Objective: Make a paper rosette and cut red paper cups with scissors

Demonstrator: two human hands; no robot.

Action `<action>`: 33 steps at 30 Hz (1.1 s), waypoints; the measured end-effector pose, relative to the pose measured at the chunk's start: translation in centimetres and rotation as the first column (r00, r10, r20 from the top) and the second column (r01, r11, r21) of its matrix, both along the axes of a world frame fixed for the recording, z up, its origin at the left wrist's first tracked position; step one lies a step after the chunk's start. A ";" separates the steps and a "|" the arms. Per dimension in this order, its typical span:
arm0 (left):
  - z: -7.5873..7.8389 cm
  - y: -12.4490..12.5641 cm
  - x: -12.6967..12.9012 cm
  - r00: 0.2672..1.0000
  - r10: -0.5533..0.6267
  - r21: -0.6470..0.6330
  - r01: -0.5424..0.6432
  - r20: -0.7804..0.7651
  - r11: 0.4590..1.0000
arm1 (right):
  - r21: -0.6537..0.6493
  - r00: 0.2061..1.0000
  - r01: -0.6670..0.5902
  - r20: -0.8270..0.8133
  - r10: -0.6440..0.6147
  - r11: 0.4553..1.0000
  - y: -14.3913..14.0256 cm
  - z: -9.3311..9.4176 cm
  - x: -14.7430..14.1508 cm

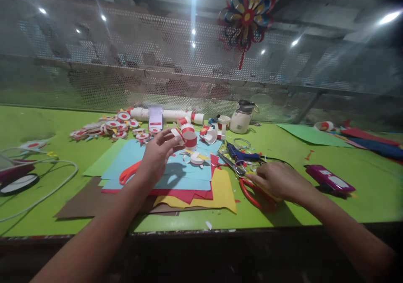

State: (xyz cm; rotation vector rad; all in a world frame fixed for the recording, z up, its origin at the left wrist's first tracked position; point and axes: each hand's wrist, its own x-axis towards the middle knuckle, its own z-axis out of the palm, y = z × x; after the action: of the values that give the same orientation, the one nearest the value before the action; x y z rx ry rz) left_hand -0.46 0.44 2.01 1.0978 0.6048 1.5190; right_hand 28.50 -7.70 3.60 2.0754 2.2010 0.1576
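Pinching a small red and white paper piece (178, 134) between fingertips, the left hand (157, 155) is raised above a stack of coloured paper sheets (195, 182) on the green tabletop (362, 182). The right hand (277, 181) rests palm down, loosely curled over red-handled scissors (252, 192) at the stack's right edge; whether it actually grips them cannot be told. Finished red and white paper rings (107, 127) lie farther back, with a purple box (329, 178) to the right.
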 end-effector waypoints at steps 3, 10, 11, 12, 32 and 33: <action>0.1 0.2 -0.1 0.999 0.037 -0.029 -0.037 -0.019 0.999 | 0.025 0.989 -0.112 -0.099 0.114 0.993 1.8 1.9 0.4; -0.6 0.6 -0.2 0.917 0.091 -0.034 -0.113 -0.387 0.993 | 0.399 0.928 -0.164 -0.247 0.278 0.902 6.5 4.0 -1.5; -0.7 0.7 -0.3 0.903 0.073 -0.026 -0.093 -0.424 0.995 | 0.449 0.874 -0.186 -0.331 0.356 0.874 6.7 3.9 -2.5; -0.8 0.7 -0.3 0.889 0.059 -0.012 -0.072 -0.454 0.997 | 0.447 0.808 -0.226 -0.411 0.423 0.866 6.8 3.5 -3.5; -0.5 0.3 -0.1 0.972 -0.156 -0.244 0.111 -0.175 0.963 | 0.283 0.647 -0.207 -0.679 0.348 0.937 9.4 -3.0 -6.6; -0.6 0.4 -0.1 0.974 -0.143 -0.245 0.098 -0.173 0.964 | 0.276 0.646 -0.156 -0.698 0.309 0.948 9.4 -3.3 -6.7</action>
State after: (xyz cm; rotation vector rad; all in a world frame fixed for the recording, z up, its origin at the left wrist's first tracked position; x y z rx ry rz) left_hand -0.53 0.86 1.40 1.0814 0.8126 1.2103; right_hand 21.82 1.69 0.31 2.1855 3.0218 -0.5974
